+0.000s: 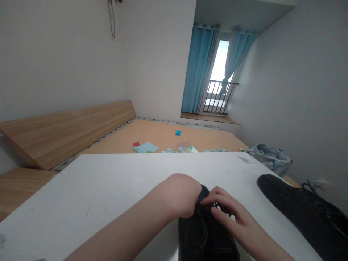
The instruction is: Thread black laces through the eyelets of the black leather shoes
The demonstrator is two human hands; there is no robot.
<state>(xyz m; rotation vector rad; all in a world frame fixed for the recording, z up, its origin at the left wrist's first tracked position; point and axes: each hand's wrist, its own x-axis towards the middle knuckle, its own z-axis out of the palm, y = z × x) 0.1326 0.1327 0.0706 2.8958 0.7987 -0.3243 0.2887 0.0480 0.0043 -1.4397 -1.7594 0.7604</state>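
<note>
A black leather shoe (206, 235) lies on the white tabletop (89, 192) directly in front of me, its toe nearest me. My left hand (182, 195) is closed over the top of the shoe, with its fingers hidden from view. My right hand (225, 214) reaches in from the right, and its fingertips pinch a thin black shoelace (217, 206) at the shoe's opening. A second black shoe (301, 214) lies at the table's right edge, apart from both hands, with its laces loose.
Beyond the table stands a wooden bed base (163, 134) with a headboard (67, 130) along its left side; cards and papers (145, 147) lie on it. A patterned blue bag (270, 157) sits past the table's far right corner. Blue curtains (198, 69) frame a balcony door.
</note>
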